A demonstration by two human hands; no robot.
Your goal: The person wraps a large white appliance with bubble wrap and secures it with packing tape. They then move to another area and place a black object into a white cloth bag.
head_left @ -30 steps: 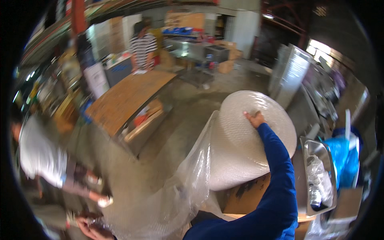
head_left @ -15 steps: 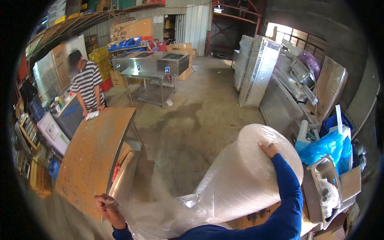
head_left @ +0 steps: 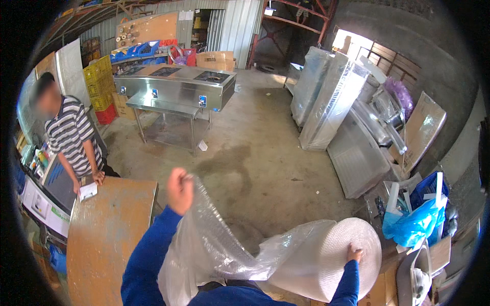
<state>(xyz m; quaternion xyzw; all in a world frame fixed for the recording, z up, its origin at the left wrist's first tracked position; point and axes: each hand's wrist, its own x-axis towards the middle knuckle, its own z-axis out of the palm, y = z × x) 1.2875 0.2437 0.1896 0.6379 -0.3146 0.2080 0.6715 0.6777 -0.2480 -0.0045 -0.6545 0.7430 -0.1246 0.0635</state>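
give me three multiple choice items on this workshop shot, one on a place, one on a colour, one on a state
1. Where does the right hand rest?
A. on the flat end of the big white bubble wrap roll
B. on the brown wooden table top
C. on the steel cooker

2. What colour are the sleeves on the person's own arms?
A. red
B. blue
C. yellow

3. How is the free clear bubble wrap sheet at the left hand?
A. lying flat on the floor
C. folded into a box
B. pinched in a closed grip and lifted

Answers: 1 A, the fingers lie on the roll's round end face. 2 B, both forearms wear blue. 3 B, the fist is closed on the sheet's edge, held above the roll.
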